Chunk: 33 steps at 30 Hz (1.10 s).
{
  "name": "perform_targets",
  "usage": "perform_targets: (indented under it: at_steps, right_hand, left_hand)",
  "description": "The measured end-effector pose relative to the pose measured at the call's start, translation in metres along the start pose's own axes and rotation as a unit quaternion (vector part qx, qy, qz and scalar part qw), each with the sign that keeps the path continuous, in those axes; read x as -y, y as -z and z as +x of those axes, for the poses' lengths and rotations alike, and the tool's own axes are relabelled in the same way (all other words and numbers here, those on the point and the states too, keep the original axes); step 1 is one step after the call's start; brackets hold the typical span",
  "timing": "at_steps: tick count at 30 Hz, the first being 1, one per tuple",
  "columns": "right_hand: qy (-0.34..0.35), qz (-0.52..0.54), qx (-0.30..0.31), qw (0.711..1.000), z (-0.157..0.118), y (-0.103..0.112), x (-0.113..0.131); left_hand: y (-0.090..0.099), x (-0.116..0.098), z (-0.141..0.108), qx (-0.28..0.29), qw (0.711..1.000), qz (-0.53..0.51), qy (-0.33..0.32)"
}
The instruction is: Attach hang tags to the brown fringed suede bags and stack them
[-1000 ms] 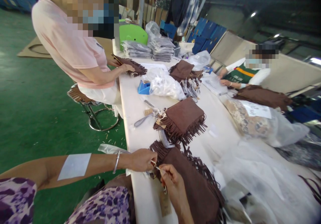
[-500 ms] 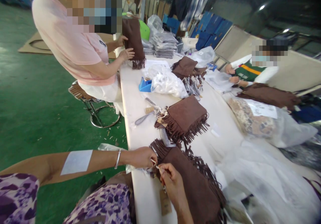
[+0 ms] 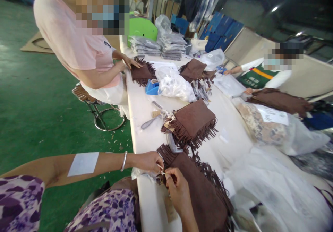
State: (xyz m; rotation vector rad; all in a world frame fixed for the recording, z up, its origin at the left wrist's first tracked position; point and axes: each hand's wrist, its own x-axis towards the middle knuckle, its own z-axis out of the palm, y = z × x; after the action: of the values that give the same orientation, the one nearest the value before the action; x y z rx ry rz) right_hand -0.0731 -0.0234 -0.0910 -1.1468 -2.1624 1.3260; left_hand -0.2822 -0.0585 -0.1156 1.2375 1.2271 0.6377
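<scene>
My left hand [image 3: 149,162] is closed in a pinch on a thin white string [image 3: 161,170] at the near left edge of a brown fringed bag [image 3: 200,190]. Close beside it, my right hand [image 3: 178,187] pinches the same string from the other side. A tan paper tag [image 3: 170,209] hangs below, next to my right wrist. The bag lies flat on the white table [image 3: 145,138], its fringe spread along the far side. Just beyond lies another brown fringed bag [image 3: 195,117] with grey straps and tags at its left end.
A person in pink [image 3: 75,41] stands at the left edge, hands on a brown fringed piece [image 3: 142,72]. Across the table is a person in a green vest [image 3: 257,76]. Clear plastic bags [image 3: 273,190] cover the right side. Wrapped stacks [image 3: 171,46] stand at the back.
The person in pink has lowered the brown piece onto the table. The person in green has reached out an arm to the left. My hands have barely moved and still pinch the string.
</scene>
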Motion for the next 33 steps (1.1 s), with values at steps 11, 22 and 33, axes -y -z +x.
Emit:
perform_targets:
  at_steps: [11,22,33]
  right_hand:
    - [0.053,-0.158,-0.021,0.986,-0.003,-0.009,0.007]
    - [0.076,-0.177,-0.079,0.978,-0.017,-0.022,0.011]
    - [0.061,-0.253,-0.123,0.958,-0.037,-0.043,-0.019]
  left_hand:
    - [-0.001,0.003,0.0,0.002,0.999,-0.042,0.014]
    - [-0.01,0.013,0.002,-0.028,0.999,0.032,0.01]
    - [-0.008,0.017,0.004,0.02,0.997,0.067,0.013]
